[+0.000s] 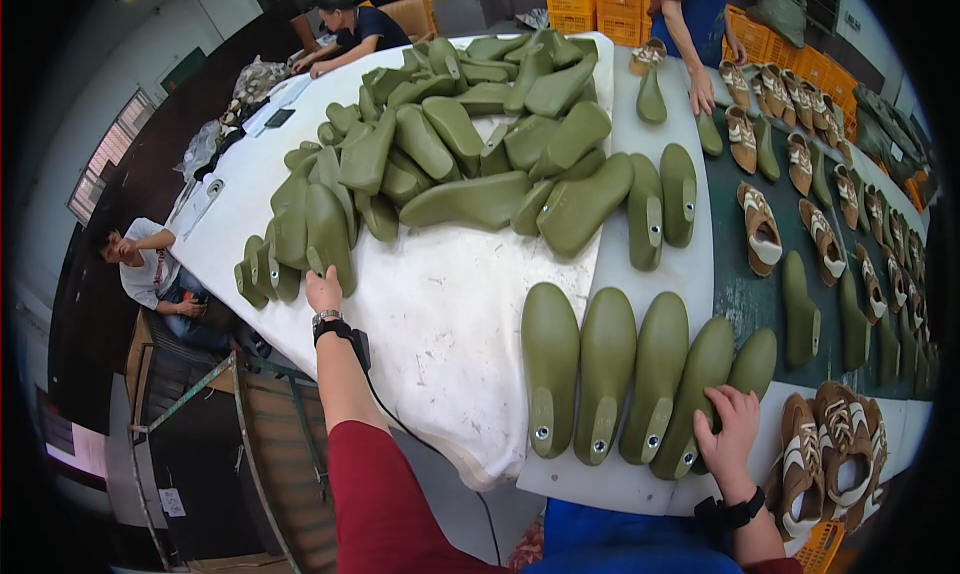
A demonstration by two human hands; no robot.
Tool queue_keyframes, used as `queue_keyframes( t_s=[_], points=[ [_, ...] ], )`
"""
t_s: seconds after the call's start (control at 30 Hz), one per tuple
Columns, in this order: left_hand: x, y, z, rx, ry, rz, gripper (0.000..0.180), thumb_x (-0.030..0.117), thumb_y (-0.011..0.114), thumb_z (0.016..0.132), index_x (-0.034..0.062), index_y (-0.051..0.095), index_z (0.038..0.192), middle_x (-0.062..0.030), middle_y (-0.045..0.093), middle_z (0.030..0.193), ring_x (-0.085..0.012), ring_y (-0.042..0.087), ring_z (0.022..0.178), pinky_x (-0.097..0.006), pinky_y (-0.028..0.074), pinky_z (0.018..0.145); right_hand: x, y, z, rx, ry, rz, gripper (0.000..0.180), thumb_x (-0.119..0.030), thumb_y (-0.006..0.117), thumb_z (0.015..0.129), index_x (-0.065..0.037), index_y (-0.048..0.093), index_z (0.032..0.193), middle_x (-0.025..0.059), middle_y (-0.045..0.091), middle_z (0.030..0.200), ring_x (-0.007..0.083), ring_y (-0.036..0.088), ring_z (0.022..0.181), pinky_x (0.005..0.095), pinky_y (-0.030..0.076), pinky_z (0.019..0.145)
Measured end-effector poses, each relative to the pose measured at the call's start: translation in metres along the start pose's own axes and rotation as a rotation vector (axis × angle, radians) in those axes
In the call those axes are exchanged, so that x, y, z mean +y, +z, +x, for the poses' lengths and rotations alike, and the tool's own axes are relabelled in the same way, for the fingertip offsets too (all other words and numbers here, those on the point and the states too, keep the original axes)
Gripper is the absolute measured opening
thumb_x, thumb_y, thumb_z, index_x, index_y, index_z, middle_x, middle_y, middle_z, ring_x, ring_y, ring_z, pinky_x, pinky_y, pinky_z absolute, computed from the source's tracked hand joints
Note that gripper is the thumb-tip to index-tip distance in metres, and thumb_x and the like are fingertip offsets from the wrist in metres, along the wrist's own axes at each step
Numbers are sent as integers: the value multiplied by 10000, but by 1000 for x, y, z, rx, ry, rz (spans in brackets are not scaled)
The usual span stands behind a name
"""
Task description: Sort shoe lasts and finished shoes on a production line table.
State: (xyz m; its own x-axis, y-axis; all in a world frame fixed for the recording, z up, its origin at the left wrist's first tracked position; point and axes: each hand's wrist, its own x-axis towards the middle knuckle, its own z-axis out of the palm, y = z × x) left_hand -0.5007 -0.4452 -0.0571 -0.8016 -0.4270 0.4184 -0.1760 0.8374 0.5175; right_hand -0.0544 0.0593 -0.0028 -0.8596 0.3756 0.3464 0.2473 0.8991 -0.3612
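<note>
At the left end of the pile, my left hand (323, 291) has its fingers closed around the lower end of a green shoe last (328, 229). More green shoe lasts (465, 204) are heaped on the white-covered table beyond it. Close to me on the right, several lasts stand side by side in a row, the leftmost last (550, 364) fully visible. My right hand (730, 434) curls over the lasts at the right end of that row, thumb and fingers gripping one last (708, 374); its fingers partly hide the last beside it (755, 359).
Brown-and-white sneakers (760, 229) and lasts stand on a dark green surface (740, 304) at right. More sneakers (835, 444) sit by my right arm. A co-worker's hand (700, 89) reaches in at the far right. A cable (400, 429) hangs near my left arm.
</note>
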Motion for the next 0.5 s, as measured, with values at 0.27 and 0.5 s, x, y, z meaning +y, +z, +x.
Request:
queue_keyframes(
  t_s=[0.27,0.5],
  points=[
    [31,-69,-98,-263,166,161,443,356,647,770,-68,577,880,-295,622,836,-454,600,823,-482,477,751,0,2,3,43,-29,7,311,-245,671,706,-79,634,967,91,581,978,279,530,938,493,338,970],
    [83,-169,-246,-668,332,14,388,323,641,797,-55,554,809,-272,583,661,-429,601,676,-458,477,594,6,7,-1,85,-46,2,303,-263,668,730,-77,648,969,92,590,974,275,532,933,484,343,964]
  ],
)
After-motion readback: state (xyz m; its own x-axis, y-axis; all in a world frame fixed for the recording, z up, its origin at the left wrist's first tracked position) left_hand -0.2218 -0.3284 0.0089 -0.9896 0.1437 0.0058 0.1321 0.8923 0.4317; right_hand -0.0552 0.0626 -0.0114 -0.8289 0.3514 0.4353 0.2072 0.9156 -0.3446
